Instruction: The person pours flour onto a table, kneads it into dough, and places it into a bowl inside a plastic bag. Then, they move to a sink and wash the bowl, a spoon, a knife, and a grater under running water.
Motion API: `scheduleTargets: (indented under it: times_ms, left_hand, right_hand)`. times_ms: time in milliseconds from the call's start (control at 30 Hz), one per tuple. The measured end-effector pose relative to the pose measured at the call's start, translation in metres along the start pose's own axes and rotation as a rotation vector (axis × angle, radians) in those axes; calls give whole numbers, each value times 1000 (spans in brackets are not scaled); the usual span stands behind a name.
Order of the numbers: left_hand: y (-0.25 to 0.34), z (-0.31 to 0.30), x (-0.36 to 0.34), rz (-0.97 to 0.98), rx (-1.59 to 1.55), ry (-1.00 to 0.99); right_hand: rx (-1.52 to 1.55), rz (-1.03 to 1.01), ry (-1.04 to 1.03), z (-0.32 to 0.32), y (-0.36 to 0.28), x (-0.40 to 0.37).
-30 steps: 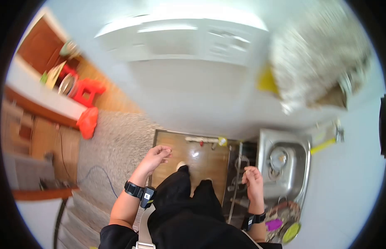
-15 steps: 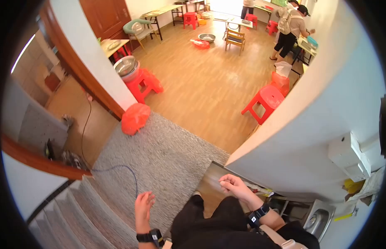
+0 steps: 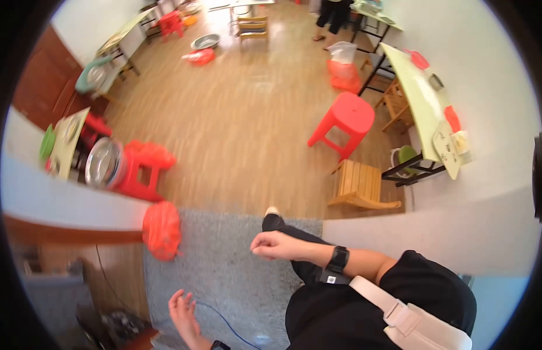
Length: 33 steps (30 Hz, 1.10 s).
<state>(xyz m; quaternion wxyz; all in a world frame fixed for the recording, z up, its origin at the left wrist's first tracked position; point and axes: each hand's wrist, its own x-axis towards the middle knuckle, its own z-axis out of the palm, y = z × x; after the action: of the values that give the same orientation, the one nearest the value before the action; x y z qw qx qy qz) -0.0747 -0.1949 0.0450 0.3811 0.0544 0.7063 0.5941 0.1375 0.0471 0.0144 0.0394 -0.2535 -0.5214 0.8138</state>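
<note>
While left hand [image 3: 184, 315] hangs near cord [image 3: 225, 320] above rug [image 3: 218, 256], fingers loosely spread, right hand [image 3: 272, 245] hangs by leg [image 3: 275, 223], fingers curled; cannot tell if gripping.

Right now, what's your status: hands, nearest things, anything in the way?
Left hand open, right hand loosely curled, nothing visible in either. Grey carpet below. Blue cable lying on it, possible trip hazard; red bag at carpet's edge.

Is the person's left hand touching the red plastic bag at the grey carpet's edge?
Apart: the head view shows bare grey carpet between the left hand and the red plastic bag.
</note>
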Motion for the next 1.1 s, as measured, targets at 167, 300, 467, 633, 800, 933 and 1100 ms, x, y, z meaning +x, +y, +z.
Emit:
scheduleTargets:
  times_ms: [167, 300, 467, 633, 800, 933, 1100]
  left_hand:
    - [100, 48, 93, 46, -219, -28]
    - [144, 96, 134, -41, -331, -145]
    - [181, 138, 185, -146, -420, -48]
    - [172, 177, 310, -249, -531, -112]
    - [199, 290, 456, -212, -679, -45]
    - [170, 409, 637, -352, -532, -433]
    - [239, 704, 643, -384, -298, -527]
  right_hand:
    - [5, -48, 158, -56, -125, 51]
    - [106, -48, 255, -110, -190, 54]
    - [128, -107, 388, -168, -244, 53]
    - [182, -161, 567, -255, -252, 65]
    - [234, -233, 798, -375, -235, 91]
    - [276, -347, 1104, -504, -219, 135]
    - [407, -476, 1267, -574, -267, 114]
